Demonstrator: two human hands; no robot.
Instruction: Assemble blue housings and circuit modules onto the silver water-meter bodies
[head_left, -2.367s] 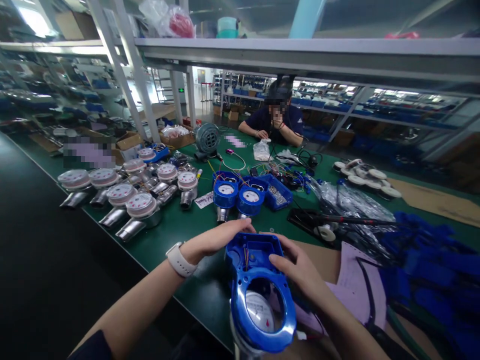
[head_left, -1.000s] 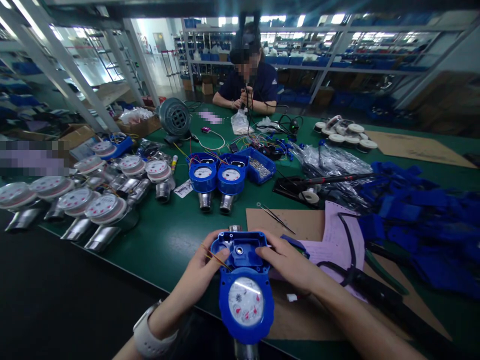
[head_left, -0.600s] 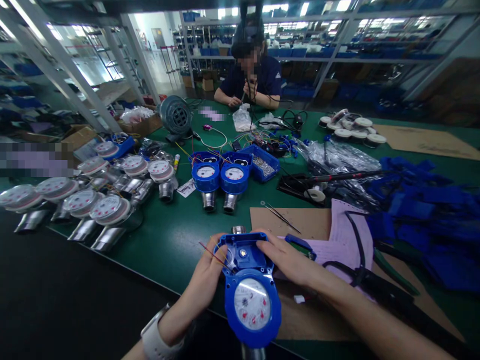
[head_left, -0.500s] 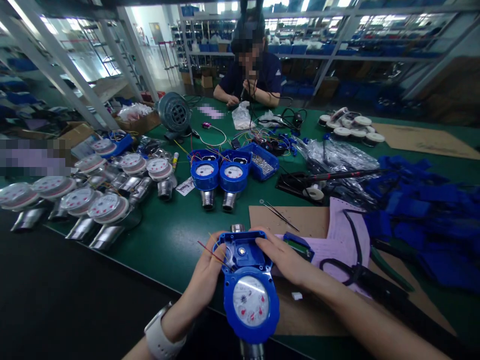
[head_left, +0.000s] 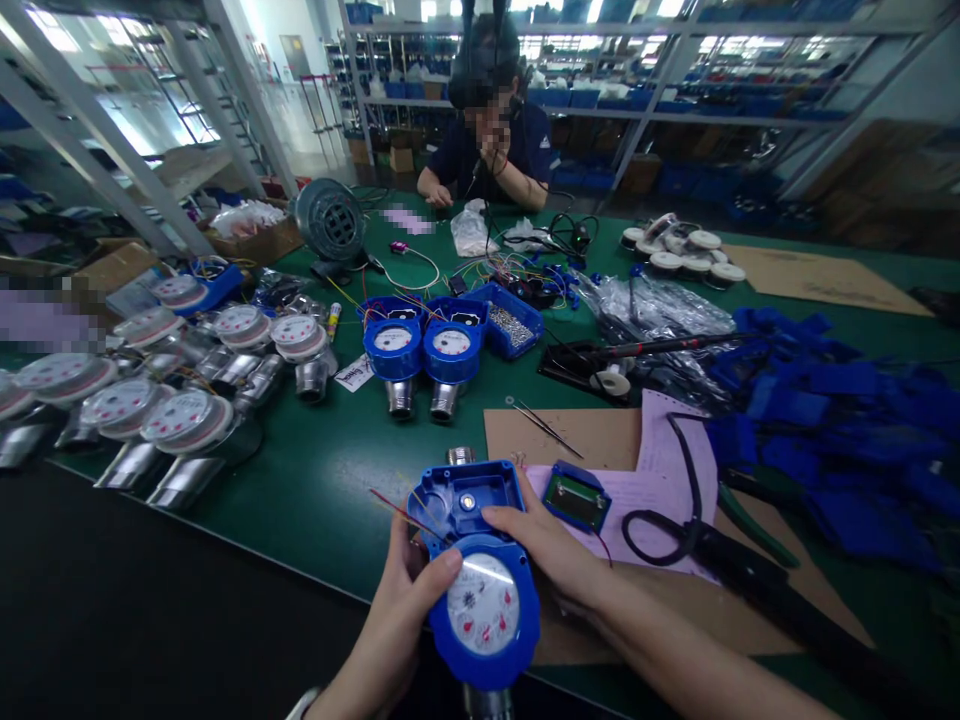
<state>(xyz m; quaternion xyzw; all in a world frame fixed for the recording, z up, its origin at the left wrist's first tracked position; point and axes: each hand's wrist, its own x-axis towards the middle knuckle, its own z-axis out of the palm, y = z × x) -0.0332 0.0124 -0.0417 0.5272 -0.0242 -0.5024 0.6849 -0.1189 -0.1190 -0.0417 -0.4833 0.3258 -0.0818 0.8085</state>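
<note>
A blue water meter [head_left: 486, 610] with a white dial and metal pipe ends is held at the table's front edge. My left hand [head_left: 412, 590] grips its left side, thumb beside the dial. My right hand [head_left: 551, 535] holds the right side of its open rectangular compartment, thumb on the rim. Thin red and yellow wires stick out at the compartment's left. Right of my right hand lies a blue-framed green circuit board [head_left: 576, 498] on a pink sheet [head_left: 667, 480]. Tweezers [head_left: 551, 432] rest on brown cardboard [head_left: 506, 430].
Two blue meters [head_left: 394, 345] stand mid-table beside a blue tray of screws [head_left: 511, 322]. Several uncovered meters [head_left: 187, 415] are at left. Blue parts [head_left: 847, 440] and a black-handled tool [head_left: 750, 570] lie right. A person [head_left: 487, 130] sits opposite.
My left thumb has moved down from the compartment to beside the dial. My right hand has shifted on the rim, and more of the circuit board shows. The view has shifted slightly.
</note>
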